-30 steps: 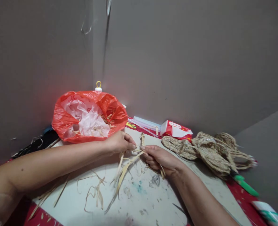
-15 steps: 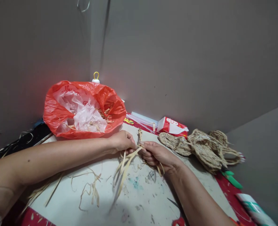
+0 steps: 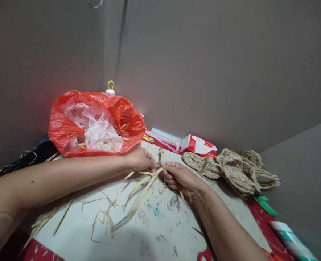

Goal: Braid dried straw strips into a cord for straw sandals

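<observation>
- Right hand [image 3: 178,176]: thumb and forefinger clamped on the crossing at the braid's base; a looped strip hangs below the palm.
- Left hand [image 3: 142,159]: thumb and fingertips appear pinched on a strip, just beside the crossing.
- Short straw-like braid [image 3: 160,154]: at 12 o'clock from the crossing; flat loose strips [image 3: 149,184] fan towards 7 and 8 o'clock over the white board [image 3: 163,224].
- Step in hand, as judged: interlacing strands at the braid's working end. The next move seemingly calls for a firm right pinch and one strand kept separate by the left.
- Outward: red plastic bag [image 3: 58,127], 10 o'clock; red tissue packet [image 3: 186,143], 2 o'clock; coiled braided cord [image 3: 236,174], 3 o'clock; red scissor-like handle [image 3: 205,255], 5 o'clock.
</observation>
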`<state>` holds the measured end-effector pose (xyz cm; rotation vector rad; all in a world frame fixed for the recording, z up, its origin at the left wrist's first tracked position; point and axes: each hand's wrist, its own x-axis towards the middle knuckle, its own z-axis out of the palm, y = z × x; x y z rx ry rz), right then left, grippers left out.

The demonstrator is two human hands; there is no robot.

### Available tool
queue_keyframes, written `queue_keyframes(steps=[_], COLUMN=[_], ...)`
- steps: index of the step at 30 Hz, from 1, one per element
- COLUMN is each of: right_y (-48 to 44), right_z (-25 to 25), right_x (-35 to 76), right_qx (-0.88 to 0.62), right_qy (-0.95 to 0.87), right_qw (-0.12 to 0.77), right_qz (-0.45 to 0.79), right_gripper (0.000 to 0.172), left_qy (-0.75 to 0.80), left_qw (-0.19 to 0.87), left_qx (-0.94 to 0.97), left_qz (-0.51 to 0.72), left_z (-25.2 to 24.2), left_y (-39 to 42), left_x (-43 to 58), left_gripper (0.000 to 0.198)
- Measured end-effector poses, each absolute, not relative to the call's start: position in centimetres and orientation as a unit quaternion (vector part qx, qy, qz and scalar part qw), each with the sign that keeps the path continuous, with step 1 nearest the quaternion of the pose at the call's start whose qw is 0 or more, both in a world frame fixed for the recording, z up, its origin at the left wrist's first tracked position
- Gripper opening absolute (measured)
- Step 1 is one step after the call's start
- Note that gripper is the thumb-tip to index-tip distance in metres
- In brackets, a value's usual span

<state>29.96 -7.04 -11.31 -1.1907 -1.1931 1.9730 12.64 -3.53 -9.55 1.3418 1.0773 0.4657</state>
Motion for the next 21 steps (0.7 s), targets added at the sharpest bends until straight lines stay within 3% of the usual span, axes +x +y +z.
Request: queue_keyframes(steps=[10, 18, 21], right_y=[-7.5, -7.4, -7.5], right_z=[-11.2, -11.9, -12.1], right_x=[28.5, 27.3, 26.9], right_qx=[-0.485, -0.519, -0.526], right_qy=[-0.456, -0.408, -0.385], right_qw=[0.310, 0.376, 0.398], right_qz=[0.679, 0.650, 0.645], right_gripper=[0.037, 0.037, 0.038], left_qy=[0.490, 0.490, 0.489], left_qw=[0.624, 0.566, 0.557], left_qx=[0.592, 0.647, 0.644], left_qz=[0.144, 0.143, 0.187], left_z=[-8.1, -6.9, -8.0], left_y=[-3.0, -4.9, -6.3], left_x=[12.8, 13.5, 14.1], left_gripper=[0.025, 0.023, 0.010])
